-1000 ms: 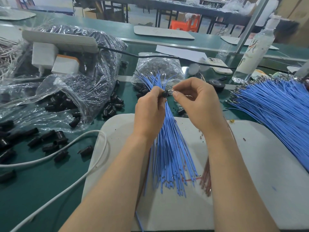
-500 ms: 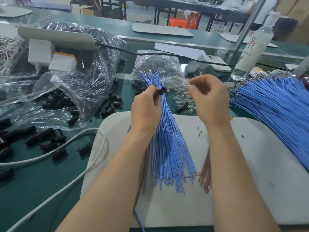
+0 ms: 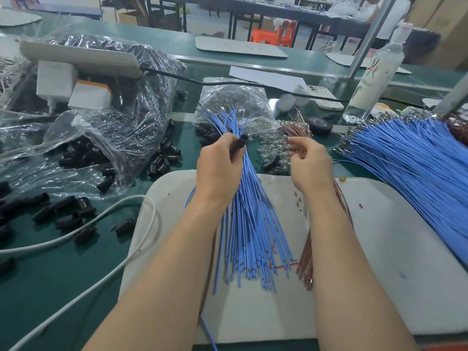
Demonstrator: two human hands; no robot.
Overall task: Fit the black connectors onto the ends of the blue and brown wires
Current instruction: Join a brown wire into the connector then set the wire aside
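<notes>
- While the left hand (image 3: 219,171) curls tight round a bundle of blue wires (image 3: 253,224), its thumb and forefinger also pinch one black connector (image 3: 240,142) at the top of the fist.
- That connector is a short, matt black tube. It is tilted, with its open round mouth pointing up and away from the knuckles.
- The blue wires pass through the fist. Their thin far ends fan out beyond the fingers, and the longer part spreads below the wrist across the white pad (image 3: 379,249).
- The right hand (image 3: 311,165) sits apart from the left and level with it, fingers curled inward.
- Brown wires (image 3: 305,262) run under the right wrist, and their metal-tipped ends show just beyond the fingertips. Whether the fingers actually pinch them cannot be told.
- Loose connectors (image 3: 71,216) lie left of the left-hand grip on the green bench, some spilling from a clear plastic bag (image 3: 114,127).
- A blue wire heap (image 3: 417,168) lies to the right of the right hand.
</notes>
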